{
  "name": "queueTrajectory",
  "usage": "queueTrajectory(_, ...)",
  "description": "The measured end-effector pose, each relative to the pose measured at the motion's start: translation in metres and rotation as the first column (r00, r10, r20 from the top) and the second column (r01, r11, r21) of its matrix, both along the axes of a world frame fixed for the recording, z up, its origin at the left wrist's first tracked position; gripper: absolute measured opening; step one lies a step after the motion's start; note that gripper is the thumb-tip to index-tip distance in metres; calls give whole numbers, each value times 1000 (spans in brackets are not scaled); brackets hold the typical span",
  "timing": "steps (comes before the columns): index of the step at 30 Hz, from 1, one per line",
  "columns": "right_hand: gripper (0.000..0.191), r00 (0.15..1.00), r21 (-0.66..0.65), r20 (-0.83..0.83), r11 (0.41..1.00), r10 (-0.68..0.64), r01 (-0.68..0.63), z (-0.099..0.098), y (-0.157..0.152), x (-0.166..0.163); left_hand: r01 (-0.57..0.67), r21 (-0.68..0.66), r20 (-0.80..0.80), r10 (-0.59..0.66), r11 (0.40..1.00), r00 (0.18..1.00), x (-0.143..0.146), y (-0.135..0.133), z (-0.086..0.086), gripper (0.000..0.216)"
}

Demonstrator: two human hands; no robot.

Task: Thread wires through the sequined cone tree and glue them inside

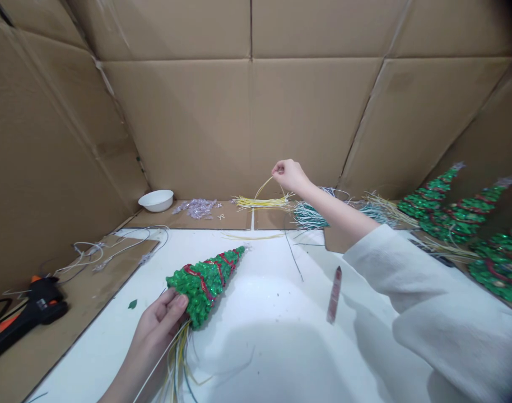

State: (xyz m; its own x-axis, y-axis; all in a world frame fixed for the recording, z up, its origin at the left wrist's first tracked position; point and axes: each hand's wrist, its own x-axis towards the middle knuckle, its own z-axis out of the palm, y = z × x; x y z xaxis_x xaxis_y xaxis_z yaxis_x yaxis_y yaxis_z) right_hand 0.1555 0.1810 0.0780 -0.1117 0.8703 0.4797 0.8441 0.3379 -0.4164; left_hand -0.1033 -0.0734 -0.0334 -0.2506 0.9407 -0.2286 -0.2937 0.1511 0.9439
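My left hand (161,319) is closed around the base of a small green Christmas tree (208,282) with red garland and a clear star at its tip. The tree lies tilted, tip pointing up and right. Yellow, white and green wires (178,358) trail from its base below my hand. At the back, my right hand (290,174) pinches a thin yellow wire (264,183), which bends up in a loop above a bundle of yellow wires (262,202) lying on the cardboard.
A white bowl (156,200) and a pile of clear plastic pieces (200,208) sit at back left. A glue gun (40,305) lies at left. Green and white wires (310,215) lie behind my right arm. Several finished trees (470,212) stand at right. A reddish-brown pointed stick (334,295) lies on the white table.
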Motion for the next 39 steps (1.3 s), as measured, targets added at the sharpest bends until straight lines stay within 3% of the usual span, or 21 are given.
queueTrajectory(6, 14, 1000, -82, 25, 997, -14, 16, -7, -3, -7, -6, -2, 7, 6, 1000, 1000, 3, -1, 3, 69)
queueTrajectory(13, 13, 997, -248, 70, 969, 41, -22, -38, -5, -14, -2, 25, 3, 2, 1000, 1000, 4, -2, 3, 66)
queueTrajectory(23, 27, 979, -507, 51, 850, 197, -145, -60, 4, -19, -15, 9, 6, 15, 1000, 1000, 1, 1, -3, 67)
queueTrajectory(32, 29, 994, -418, 63, 907, 91, -56, -73, 11, -23, -3, 30, 30, 2, 1000, 1000, 2, -1, -1, 60)
queueTrajectory(39, 31, 992, -427, -3, 897, 128, -117, -78, 10, -23, -7, 28, 27, 6, 1000, 1000, -2, 1, -5, 65)
